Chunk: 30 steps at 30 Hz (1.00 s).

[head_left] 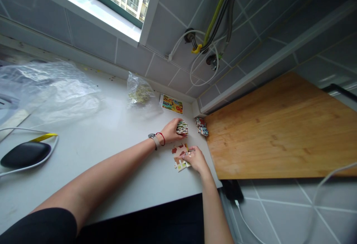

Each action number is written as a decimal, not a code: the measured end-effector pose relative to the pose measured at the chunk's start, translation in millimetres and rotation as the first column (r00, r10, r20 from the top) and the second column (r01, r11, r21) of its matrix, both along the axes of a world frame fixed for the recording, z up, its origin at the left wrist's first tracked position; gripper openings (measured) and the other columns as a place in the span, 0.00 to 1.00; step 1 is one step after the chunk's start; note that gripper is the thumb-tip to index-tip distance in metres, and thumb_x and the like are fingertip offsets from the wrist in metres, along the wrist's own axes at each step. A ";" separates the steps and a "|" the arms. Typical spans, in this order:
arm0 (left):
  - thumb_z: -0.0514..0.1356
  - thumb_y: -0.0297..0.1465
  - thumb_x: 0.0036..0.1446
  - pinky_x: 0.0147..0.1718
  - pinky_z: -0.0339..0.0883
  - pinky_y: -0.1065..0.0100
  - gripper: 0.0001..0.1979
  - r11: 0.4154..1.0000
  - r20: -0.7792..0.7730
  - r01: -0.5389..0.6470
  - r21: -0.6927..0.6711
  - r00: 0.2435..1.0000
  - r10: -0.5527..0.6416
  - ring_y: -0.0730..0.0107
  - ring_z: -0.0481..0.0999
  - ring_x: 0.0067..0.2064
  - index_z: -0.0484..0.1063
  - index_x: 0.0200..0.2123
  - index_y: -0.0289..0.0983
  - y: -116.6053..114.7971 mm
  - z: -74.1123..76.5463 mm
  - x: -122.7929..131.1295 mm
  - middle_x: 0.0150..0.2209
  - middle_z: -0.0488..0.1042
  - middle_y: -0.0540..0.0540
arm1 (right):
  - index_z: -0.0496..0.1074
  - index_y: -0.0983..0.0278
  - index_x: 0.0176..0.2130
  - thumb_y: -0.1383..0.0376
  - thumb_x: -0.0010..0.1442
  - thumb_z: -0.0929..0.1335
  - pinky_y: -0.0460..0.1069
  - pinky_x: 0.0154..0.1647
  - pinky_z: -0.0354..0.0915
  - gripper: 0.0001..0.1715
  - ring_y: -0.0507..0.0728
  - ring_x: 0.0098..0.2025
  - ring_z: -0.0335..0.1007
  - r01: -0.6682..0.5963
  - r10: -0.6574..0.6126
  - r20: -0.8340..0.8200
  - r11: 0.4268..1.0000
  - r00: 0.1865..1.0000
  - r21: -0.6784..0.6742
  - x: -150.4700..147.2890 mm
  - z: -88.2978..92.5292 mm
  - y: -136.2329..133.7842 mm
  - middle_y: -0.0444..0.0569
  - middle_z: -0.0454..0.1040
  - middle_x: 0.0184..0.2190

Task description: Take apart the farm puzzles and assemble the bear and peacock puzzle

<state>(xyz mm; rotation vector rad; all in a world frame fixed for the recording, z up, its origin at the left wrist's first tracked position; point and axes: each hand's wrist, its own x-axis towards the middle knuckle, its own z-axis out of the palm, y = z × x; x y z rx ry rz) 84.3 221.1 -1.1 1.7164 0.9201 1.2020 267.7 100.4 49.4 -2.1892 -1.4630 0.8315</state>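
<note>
My left hand (172, 130) is closed around a small stack of zebra-patterned puzzle pieces (182, 128) on the white counter (111, 151). It wears a watch and a red string at the wrist. My right hand (195, 159) rests with bent fingers on a partly joined jigsaw patch (179, 155) in brown, red and yellow. Another small pile of coloured pieces (201, 127) lies just right of the left hand, at the edge of the wooden board. A picture card (171, 104) showing cartoon animals lies behind them.
A clear bag with more pieces (138, 91) sits by the wall. Crumpled plastic bags (52, 87) cover the counter's left part. A black oval object (25, 154) in a white frame lies far left. The wooden board (281, 132) fills the right. Cables and hoses (212, 32) hang on the tiled wall.
</note>
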 end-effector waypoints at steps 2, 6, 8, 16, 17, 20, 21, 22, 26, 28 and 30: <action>0.74 0.32 0.43 0.53 0.74 0.51 0.33 1.000 0.026 -0.008 -0.018 1.000 0.008 0.54 0.78 0.49 0.67 0.53 0.41 0.9 1.0 -0.5 0.49 0.76 0.42 | 0.73 0.62 0.40 0.54 0.39 0.79 0.52 0.37 0.71 0.29 0.62 0.37 0.79 0.008 -0.007 -0.021 1.000 1.000 0.025 2.5 4.1 -1.1 0.49 0.81 0.32; 0.75 0.32 0.44 0.50 0.75 0.54 0.34 0.999 0.075 -0.010 -0.053 0.997 0.014 0.58 0.80 0.47 0.66 0.53 0.40 3.0 2.5 -1.2 0.47 0.77 0.44 | 0.75 0.64 0.42 0.46 0.45 0.77 0.52 0.36 0.72 0.32 0.62 0.36 0.79 0.013 -0.010 -0.062 0.999 0.998 0.052 5.9 19.5 -1.5 0.50 0.81 0.32; 0.75 0.32 0.44 0.49 0.75 0.56 0.34 0.998 0.090 0.000 -0.061 0.996 0.005 0.59 0.80 0.46 0.65 0.53 0.39 3.8 2.5 -1.0 0.46 0.77 0.44 | 0.74 0.65 0.46 0.44 0.47 0.76 0.53 0.39 0.73 0.35 0.62 0.39 0.80 0.014 -0.011 -0.062 0.998 0.998 0.053 4.7 23.8 2.9 0.52 0.81 0.36; 0.76 0.32 0.41 0.53 0.74 0.53 0.34 0.999 0.063 0.016 -0.032 0.998 -0.014 0.53 0.79 0.50 0.68 0.52 0.40 3.2 -0.9 -0.1 0.48 0.76 0.42 | 0.77 0.65 0.48 0.58 0.32 0.84 0.56 0.50 0.71 0.43 0.68 0.49 0.79 0.027 -0.018 0.130 0.997 0.991 -0.070 -5.5 14.4 26.2 0.58 0.81 0.45; 0.75 0.32 0.41 0.53 0.74 0.53 0.33 0.999 0.055 0.019 -0.026 0.998 -0.017 0.53 0.78 0.50 0.68 0.52 0.40 3.0 -1.2 -0.1 0.49 0.76 0.42 | 0.77 0.65 0.47 0.59 0.32 0.84 0.55 0.48 0.72 0.41 0.67 0.47 0.79 0.024 -0.012 0.130 0.995 0.991 -0.092 -6.3 13.2 27.6 0.56 0.81 0.42; 0.75 0.33 0.42 0.53 0.74 0.52 0.33 1.000 0.035 0.022 -0.011 0.999 -0.022 0.53 0.78 0.50 0.68 0.52 0.41 2.6 -1.7 -0.3 0.49 0.76 0.42 | 0.79 0.64 0.38 0.60 0.34 0.83 0.52 0.41 0.72 0.29 0.64 0.41 0.80 0.002 0.010 0.080 0.988 0.997 -0.154 -7.7 11.5 30.2 0.51 0.83 0.33; 0.75 0.33 0.42 0.53 0.73 0.53 0.33 1.000 0.028 0.022 -0.007 0.999 -0.022 0.54 0.78 0.50 0.68 0.52 0.41 2.6 -1.5 -0.4 0.49 0.76 0.43 | 0.78 0.64 0.34 0.60 0.35 0.83 0.52 0.39 0.72 0.25 0.64 0.39 0.80 -0.011 0.019 0.050 0.985 0.999 -0.170 -7.7 12.1 30.5 0.50 0.83 0.31; 0.75 0.32 0.42 0.53 0.73 0.53 0.33 1.000 0.023 0.022 -0.003 1.000 -0.022 0.54 0.78 0.50 0.68 0.52 0.41 2.5 -1.1 -0.7 0.49 0.76 0.43 | 0.78 0.65 0.32 0.60 0.37 0.82 0.51 0.37 0.72 0.22 0.63 0.37 0.80 -0.025 0.028 0.017 0.983 0.999 -0.181 -7.4 13.5 30.6 0.49 0.82 0.29; 0.74 0.32 0.42 0.52 0.74 0.54 0.33 1.000 0.008 0.017 0.006 1.000 -0.017 0.54 0.78 0.49 0.67 0.52 0.41 2.0 1.8 -2.3 0.48 0.76 0.43 | 0.80 0.67 0.34 0.53 0.45 0.80 0.52 0.38 0.72 0.23 0.61 0.35 0.80 -0.080 0.065 -0.099 0.986 0.993 -0.150 -2.7 28.6 28.6 0.53 0.83 0.30; 0.74 0.33 0.42 0.52 0.75 0.53 0.33 1.000 0.005 0.014 0.007 1.000 -0.014 0.54 0.79 0.49 0.68 0.52 0.41 1.5 3.2 -2.9 0.48 0.76 0.43 | 0.81 0.68 0.39 0.48 0.49 0.78 0.53 0.40 0.72 0.27 0.60 0.35 0.79 -0.109 0.091 -0.136 0.986 0.986 -0.126 -0.8 37.6 25.6 0.54 0.84 0.33; 0.74 0.33 0.43 0.52 0.75 0.54 0.32 1.000 0.002 0.013 0.006 1.000 -0.013 0.54 0.79 0.49 0.68 0.52 0.41 0.7 4.0 -3.2 0.48 0.76 0.43 | 0.81 0.68 0.41 0.45 0.51 0.76 0.53 0.39 0.71 0.30 0.59 0.35 0.79 -0.143 0.123 -0.158 0.982 0.980 -0.127 -3.1 41.5 20.9 0.53 0.83 0.34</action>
